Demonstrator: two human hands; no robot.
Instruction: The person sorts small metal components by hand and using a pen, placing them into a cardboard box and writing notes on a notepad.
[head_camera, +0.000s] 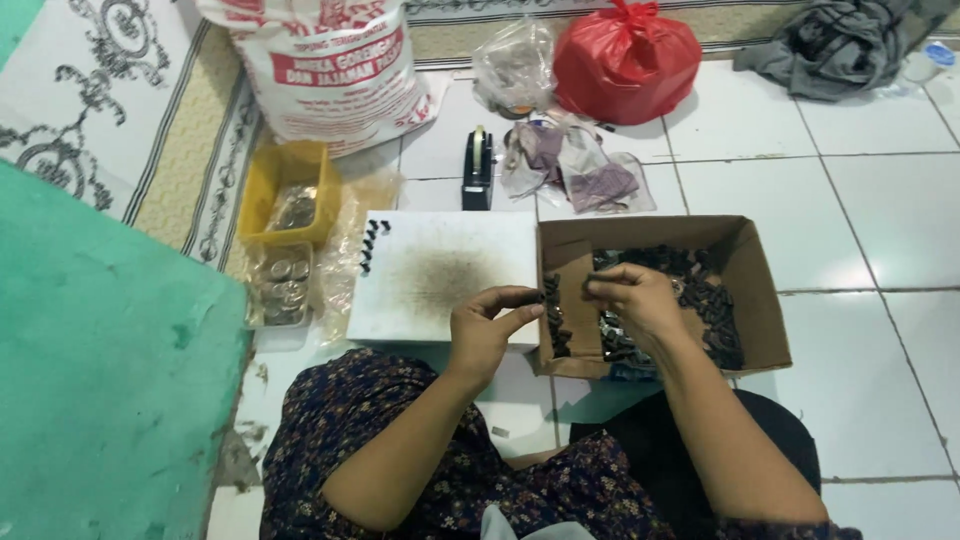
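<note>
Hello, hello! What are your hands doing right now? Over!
Left hand pinching a small dark piece over the white board. Right hand holding another above the cardboard box. Nothing between them.

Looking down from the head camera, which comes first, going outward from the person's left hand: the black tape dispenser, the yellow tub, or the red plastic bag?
From the left hand:
1. Black tape dispenser, straight ahead past the white board.
2. Yellow tub, ahead and off to the left, somewhat farther.
3. Red plastic bag, farthest, ahead and to the right near the rug's edge.
</note>
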